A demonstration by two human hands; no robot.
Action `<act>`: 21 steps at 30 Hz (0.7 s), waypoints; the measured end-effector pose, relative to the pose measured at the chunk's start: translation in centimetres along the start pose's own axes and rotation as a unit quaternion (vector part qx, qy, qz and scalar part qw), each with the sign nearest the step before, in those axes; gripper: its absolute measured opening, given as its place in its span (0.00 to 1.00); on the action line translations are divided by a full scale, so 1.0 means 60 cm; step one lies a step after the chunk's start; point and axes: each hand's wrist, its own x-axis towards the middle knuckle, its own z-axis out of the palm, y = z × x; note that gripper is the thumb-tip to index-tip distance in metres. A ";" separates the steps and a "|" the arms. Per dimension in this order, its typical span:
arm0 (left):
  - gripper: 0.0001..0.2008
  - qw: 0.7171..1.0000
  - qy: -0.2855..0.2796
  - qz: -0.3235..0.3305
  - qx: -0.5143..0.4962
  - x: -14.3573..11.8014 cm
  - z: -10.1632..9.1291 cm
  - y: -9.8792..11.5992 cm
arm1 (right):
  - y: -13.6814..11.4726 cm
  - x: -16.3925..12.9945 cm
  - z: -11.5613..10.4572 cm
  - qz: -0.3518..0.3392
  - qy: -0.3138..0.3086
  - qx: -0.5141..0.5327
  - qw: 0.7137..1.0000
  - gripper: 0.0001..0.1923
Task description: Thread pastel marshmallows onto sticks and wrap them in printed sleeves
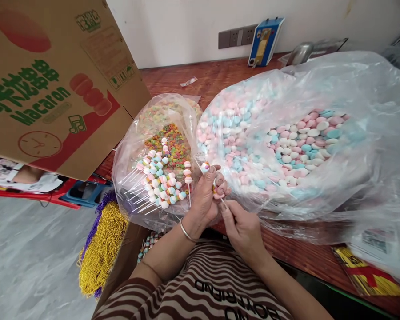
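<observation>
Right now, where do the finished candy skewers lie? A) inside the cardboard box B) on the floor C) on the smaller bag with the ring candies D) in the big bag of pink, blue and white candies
C: the finished skewers lie fanned across the smaller bag over the ring candies, left of the left hand.

two hands (205,195), two candy bags (353,178), one carton (53,89)

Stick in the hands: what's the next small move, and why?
Probably push the stick, pinched by the right hand, further through the candies held in the left hand. Finished skewers beside them carry more pieces.
</observation>
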 end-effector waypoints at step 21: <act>0.19 0.998 0.013 0.034 0.057 -0.018 -0.001 -0.025 | -0.014 0.024 0.006 0.259 -0.042 0.500 0.826 0.18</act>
